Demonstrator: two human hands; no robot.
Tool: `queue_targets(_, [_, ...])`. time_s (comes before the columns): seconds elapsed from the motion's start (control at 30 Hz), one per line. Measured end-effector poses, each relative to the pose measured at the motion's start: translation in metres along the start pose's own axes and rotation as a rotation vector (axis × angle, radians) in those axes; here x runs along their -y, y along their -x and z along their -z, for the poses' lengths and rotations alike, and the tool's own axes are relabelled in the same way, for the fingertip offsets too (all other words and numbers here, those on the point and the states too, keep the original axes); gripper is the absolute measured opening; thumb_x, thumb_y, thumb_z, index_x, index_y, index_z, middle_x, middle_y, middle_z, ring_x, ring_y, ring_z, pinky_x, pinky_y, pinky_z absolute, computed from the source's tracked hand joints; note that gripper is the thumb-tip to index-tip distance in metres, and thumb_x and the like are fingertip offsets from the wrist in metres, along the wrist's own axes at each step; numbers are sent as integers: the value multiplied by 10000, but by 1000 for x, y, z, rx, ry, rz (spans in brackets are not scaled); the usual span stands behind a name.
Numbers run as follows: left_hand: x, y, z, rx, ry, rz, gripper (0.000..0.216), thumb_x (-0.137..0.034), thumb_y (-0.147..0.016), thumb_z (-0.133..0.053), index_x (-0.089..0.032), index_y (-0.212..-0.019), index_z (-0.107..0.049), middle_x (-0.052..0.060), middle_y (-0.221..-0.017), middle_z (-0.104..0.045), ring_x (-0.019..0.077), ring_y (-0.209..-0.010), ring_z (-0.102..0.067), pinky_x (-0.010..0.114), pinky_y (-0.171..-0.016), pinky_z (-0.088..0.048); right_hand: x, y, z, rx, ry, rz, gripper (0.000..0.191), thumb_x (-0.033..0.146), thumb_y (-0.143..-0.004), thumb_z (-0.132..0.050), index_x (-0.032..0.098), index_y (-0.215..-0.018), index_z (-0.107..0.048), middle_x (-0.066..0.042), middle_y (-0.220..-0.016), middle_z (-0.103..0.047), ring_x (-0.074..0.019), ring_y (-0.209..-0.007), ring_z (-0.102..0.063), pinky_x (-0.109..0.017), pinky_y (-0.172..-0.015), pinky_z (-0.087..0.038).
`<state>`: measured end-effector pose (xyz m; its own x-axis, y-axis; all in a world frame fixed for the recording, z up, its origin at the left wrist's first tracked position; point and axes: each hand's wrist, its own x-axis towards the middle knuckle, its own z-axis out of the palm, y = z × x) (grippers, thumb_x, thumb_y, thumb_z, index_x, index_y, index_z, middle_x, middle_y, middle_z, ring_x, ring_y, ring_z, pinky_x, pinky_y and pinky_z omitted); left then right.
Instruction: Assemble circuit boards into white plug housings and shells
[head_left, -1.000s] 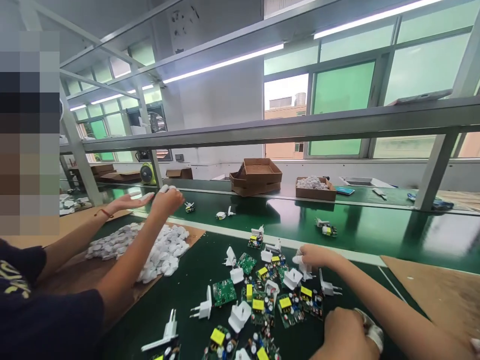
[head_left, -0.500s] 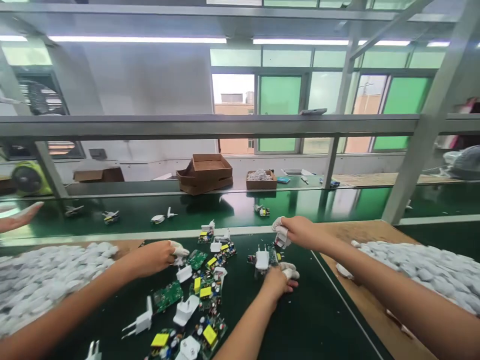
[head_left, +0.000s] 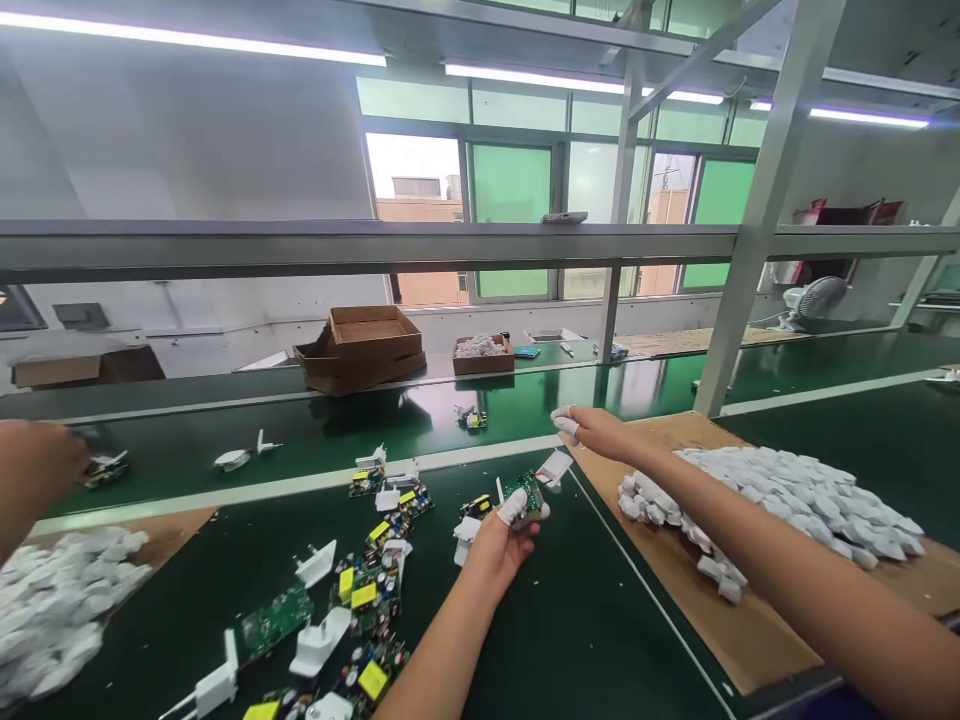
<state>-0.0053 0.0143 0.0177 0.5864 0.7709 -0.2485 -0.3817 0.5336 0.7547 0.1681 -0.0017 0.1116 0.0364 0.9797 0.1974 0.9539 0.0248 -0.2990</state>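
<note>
My left hand [head_left: 496, 545] is closed on a green circuit board [head_left: 529, 494] with a white plug piece, held just above the dark green mat [head_left: 570, 620]. My right hand [head_left: 596, 432] reaches forward over the mat's far edge, its white-capped fingers loosely apart and holding nothing. A white square cover [head_left: 555, 467] lies just below those fingers, not touching them. To the right, a heap of white covers [head_left: 795, 495] rests on a cardboard sheet [head_left: 757, 640] under my right forearm.
Loose circuit boards and white plug parts [head_left: 367, 580] are scattered on the mat at left. Another person's hand [head_left: 34, 465] reaches toward the conveyor belt [head_left: 315, 430], which carries assemblies. A second white heap [head_left: 60, 600] lies far left. Cardboard boxes [head_left: 367, 345] and a steel post [head_left: 742, 250] stand behind.
The view has swung right. My left hand has lifted a circuit board off the mat. My right hand has let a white piece go and moved forward. The other person's arm has withdrawn left.
</note>
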Motion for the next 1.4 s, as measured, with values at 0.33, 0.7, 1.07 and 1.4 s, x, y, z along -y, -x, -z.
queue_targets(0.33, [8,2,-5,-90,8,42,262,-117,-605,-560,-131,-855,-484,23,-635,-597,146,-538,-578,209,-446,-396,-75,28,-32,190,192,-258,129,206,-748,-506,116,-665,-546,-10,-688,-566,-137,-700,-534,-324,-683,-402])
queue_targets(0.7, [7,-5,-3,-222,111,-12,136,-208,-706,-472,-164,-834,-465,-23,-622,-553,69,-499,-517,184,-467,-396,4,16,-63,-26,-354,146,272,233,-758,-369,147,-997,-467,-52,-907,-573,-140,-788,-543,-236,-704,-434])
queue_targets(1.07, [9,-4,-2,-84,76,-51,274,-408,-659,-508,-161,-775,-491,-2,-589,-567,129,-501,-528,258,-505,-397,13,31,-95,-204,-546,356,202,245,-727,-424,192,-893,-525,-65,-961,-509,-188,-931,-441,-352,-827,-359])
queue_targets(1.4, [22,-2,2,-67,103,-91,162,-271,-741,-439,-136,-820,-482,-8,-660,-522,85,-544,-496,256,-538,-413,4,38,-125,-461,-22,490,242,177,-693,-482,343,-862,-530,-23,-839,-530,-210,-834,-483,-353,-680,-432])
